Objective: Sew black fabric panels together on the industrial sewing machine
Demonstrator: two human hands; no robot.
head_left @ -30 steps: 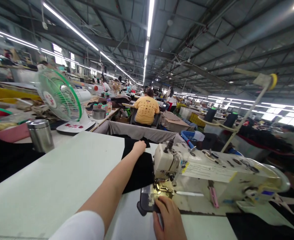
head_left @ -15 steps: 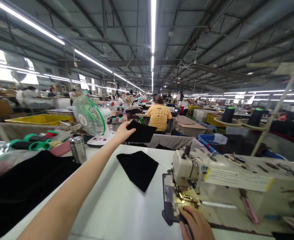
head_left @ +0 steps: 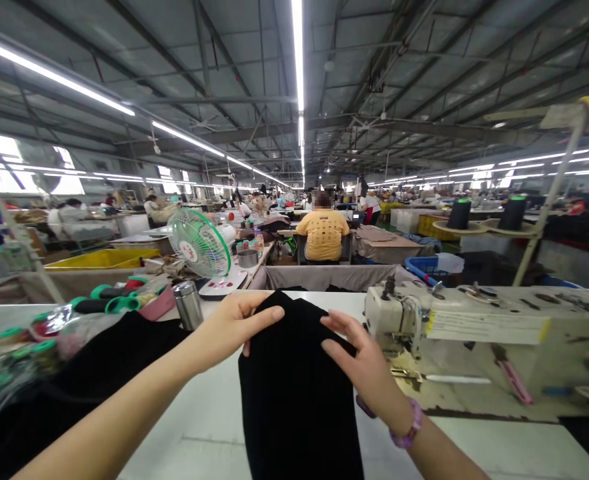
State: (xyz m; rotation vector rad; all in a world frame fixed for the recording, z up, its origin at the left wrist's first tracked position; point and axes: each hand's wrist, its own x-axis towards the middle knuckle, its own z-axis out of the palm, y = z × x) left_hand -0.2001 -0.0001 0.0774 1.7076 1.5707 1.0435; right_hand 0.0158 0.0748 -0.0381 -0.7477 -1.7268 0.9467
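A black fabric piece [head_left: 297,393] hangs in front of me over the white tabletop, its upper edge raised and its lower end running out of view. My left hand [head_left: 247,323] pinches its top left corner, thumb on the near face and fingers behind. At the upper right edge, my right hand [head_left: 359,360] has the cloth between thumb and fingers; a purple band circles that wrist. Right of this hand stands a sewing machine [head_left: 479,340], its needle area partly hidden by the hand.
On the left are a steel flask [head_left: 188,305], a green-rimmed fan [head_left: 199,243], thread spools [head_left: 123,305] and a heap of black cloth [head_left: 119,353]. Pink-handled snips [head_left: 514,380] rest against the machine. Ahead, a person in a yellow shirt [head_left: 323,237] sits facing away.
My left hand has come back toward me with black cloth. My right hand has left the machine's needle area and now meets the cloth. The view has shifted slightly.
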